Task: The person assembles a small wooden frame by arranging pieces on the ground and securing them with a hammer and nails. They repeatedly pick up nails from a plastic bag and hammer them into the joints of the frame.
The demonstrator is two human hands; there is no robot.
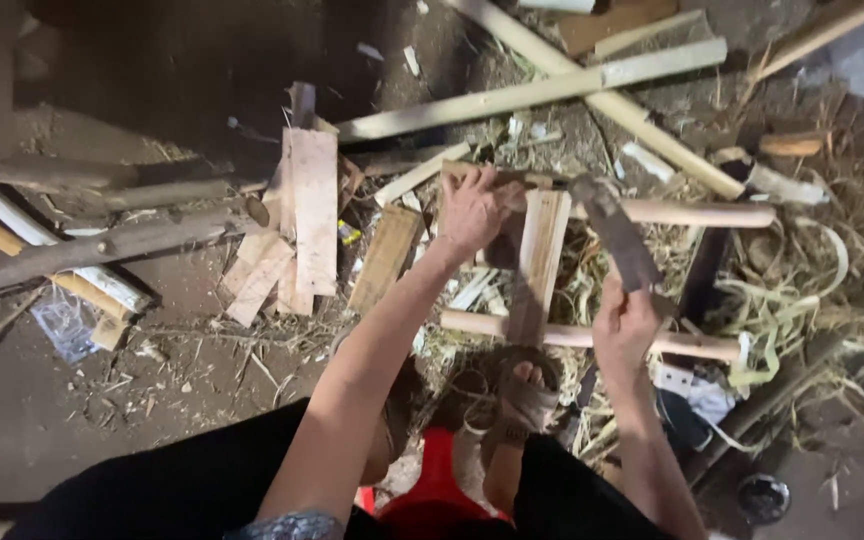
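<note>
Our left hand (474, 208) presses down with fingers curled over the top end of a flat wooden slat (540, 250), pinning it where it meets a round pole (687, 212) that runs off to the right. Our right hand (624, 325) is wrapped tight around the handle of a heavy blade (612, 230), a dark broad chopping knife that angles up and to the left, its tip near the top of the slat. The slat lies lengthwise away from us, its near end resting across a second round pole (592, 337) just ahead of our sandalled foot (522, 395), which seems to steady the work.

We judge the slat to be light, stiff and dry, likely to split along the grain, so it is best gripped at the end, away from the edge of the blade. The blade looks heavy at the front and wants a full, closed grip low on the handle.

To the left lies a stack of short boards (307, 215) and a few rough branches (82, 250) on the dirt floor (102, 400). Long pale poles (552, 85) cross at the top, and shavings and curled strips (792, 300) litter the right side. A red stool (437, 490) shows beneath us.
</note>
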